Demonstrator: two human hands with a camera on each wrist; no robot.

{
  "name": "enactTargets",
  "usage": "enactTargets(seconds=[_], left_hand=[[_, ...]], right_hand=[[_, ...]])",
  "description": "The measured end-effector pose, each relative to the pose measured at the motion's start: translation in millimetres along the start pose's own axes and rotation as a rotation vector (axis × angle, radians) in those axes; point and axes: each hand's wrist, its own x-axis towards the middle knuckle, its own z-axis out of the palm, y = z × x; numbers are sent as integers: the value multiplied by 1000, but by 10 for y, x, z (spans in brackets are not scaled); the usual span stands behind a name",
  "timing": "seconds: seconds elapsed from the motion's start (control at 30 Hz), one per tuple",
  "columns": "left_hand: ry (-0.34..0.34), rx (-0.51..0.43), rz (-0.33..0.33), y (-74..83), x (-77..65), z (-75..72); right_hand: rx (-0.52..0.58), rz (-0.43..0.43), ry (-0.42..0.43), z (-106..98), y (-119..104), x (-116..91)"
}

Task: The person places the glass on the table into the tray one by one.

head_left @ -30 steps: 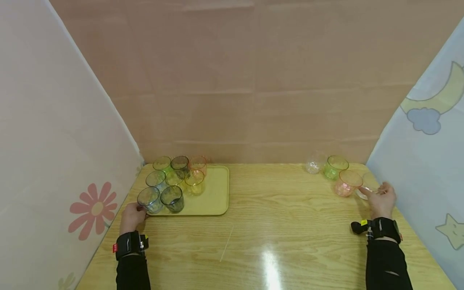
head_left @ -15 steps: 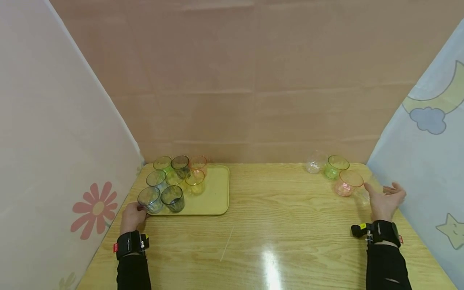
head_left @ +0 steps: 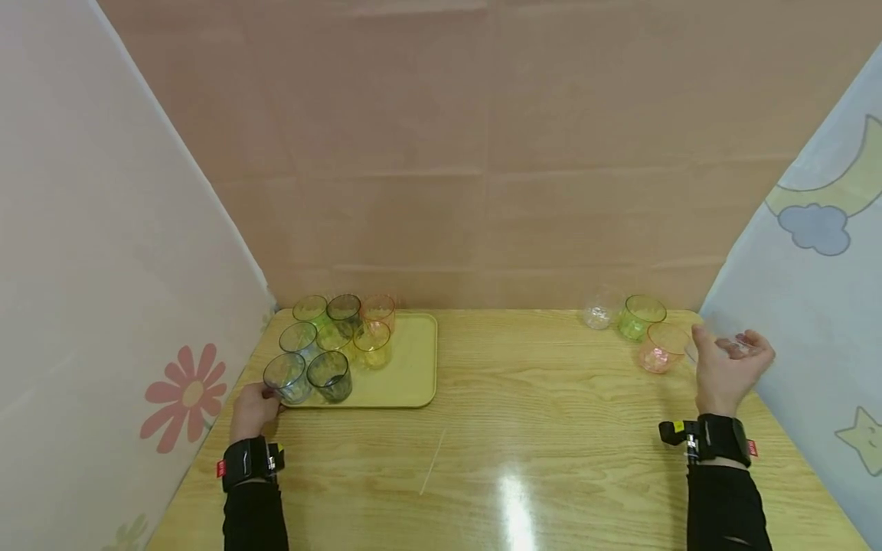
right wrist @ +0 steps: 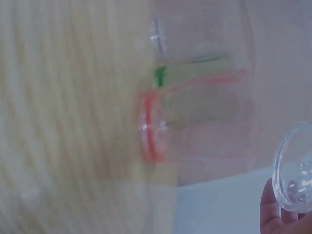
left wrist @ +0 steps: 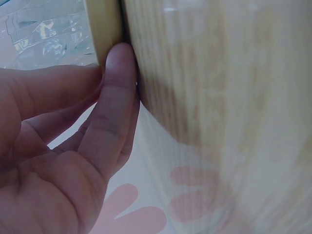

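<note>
Your left hand (head_left: 251,412) pinches the tray (head_left: 412,369); your right hand (head_left: 730,375), pink glass (head_left: 657,357) to its left, grips a clear glass (right wrist: 294,165), seemingly at the lifting step; moving it calls for steadiness.

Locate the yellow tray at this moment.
In the head view, the yellow tray lies at the left end of the table, under the coloured glasses, with the left hand pinching its edge near the front left corner.
</note>
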Motion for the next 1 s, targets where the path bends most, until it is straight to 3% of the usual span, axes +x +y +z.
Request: enactTargets(seconds=[0.13, 0.23, 0.33, 0.67, 1.0], left_hand=[[4, 2, 16, -3, -16, -7], [4, -3, 16, -5, -21, -11], [-1, -2, 12, -1, -22, -16], [-11, -7, -13, 1, -20, -12], [-15, 3, -16, 2, -12, -12]], right_hand=[[69, -106, -46, 146, -105, -86], [145, -147, -76, 249, -153, -127], [154, -169, -115, 332, -177, -208], [8, -110, -214, 579, -85, -436], [136, -122, -327, 886, -33, -735]])
